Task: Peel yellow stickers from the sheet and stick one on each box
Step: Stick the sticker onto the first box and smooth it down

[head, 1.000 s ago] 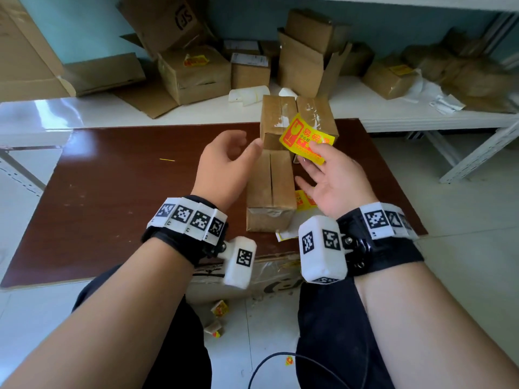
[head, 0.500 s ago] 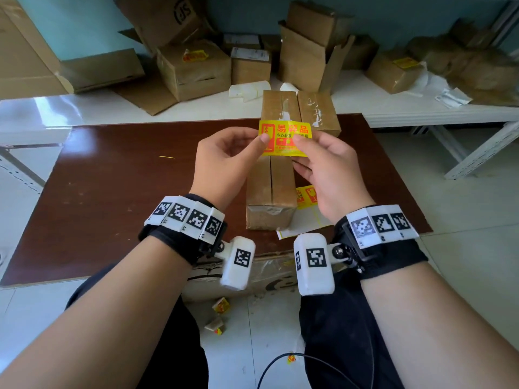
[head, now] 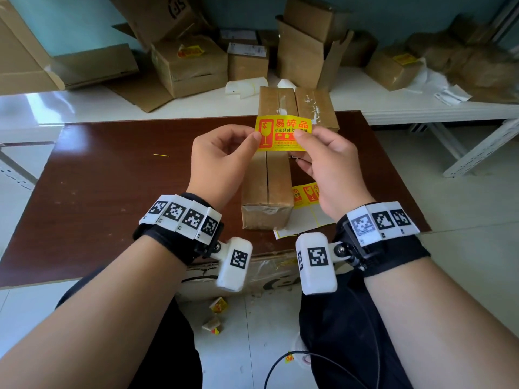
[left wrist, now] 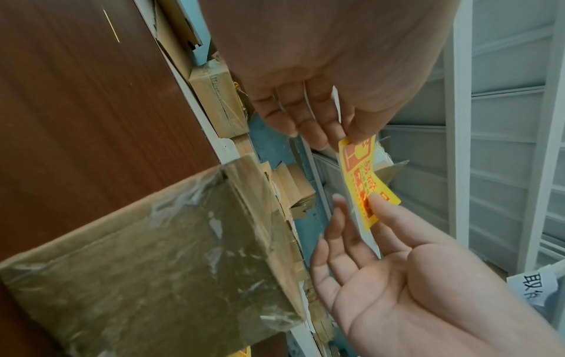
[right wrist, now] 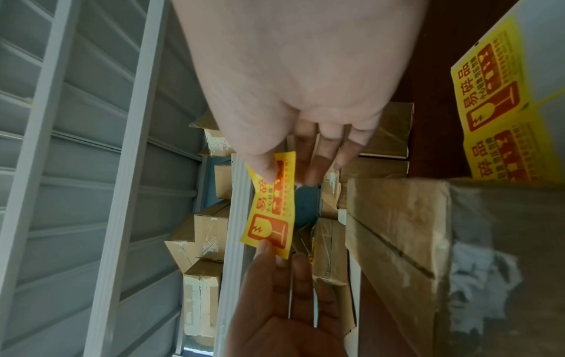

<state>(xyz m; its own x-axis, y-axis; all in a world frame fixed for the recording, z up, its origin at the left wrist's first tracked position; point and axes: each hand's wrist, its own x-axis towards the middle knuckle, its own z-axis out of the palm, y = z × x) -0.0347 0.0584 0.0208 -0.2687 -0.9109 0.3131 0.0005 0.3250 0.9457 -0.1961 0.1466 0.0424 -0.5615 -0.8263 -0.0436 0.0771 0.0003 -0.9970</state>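
A yellow sticker [head: 280, 133] with red print hangs flat in the air between my two hands, above the boxes. My left hand [head: 254, 136] pinches its left edge with thumb and forefinger, and my right hand [head: 302, 136] pinches its right edge. The wrist views show the same sticker [left wrist: 364, 183] [right wrist: 272, 212] slightly bowed. Below it a narrow taped cardboard box [head: 266, 192] lies on the brown table [head: 112, 192], with a wider box [head: 314, 108] just behind. The sticker sheet [head: 304, 195] lies right of the narrow box, partly hidden by my right wrist.
A white bench [head: 84, 105] behind the table carries several cardboard boxes, one bearing a yellow sticker [head: 191, 50]. White backing scraps [head: 244, 87] lie at its front. Crumpled scraps [head: 219, 304] and a black cable [head: 280, 360] are on the floor by my knees.
A second ago my right hand alone held the sticker, tilted. My left hand has come in and pinched its left edge, and the sticker now hangs level between both hands.
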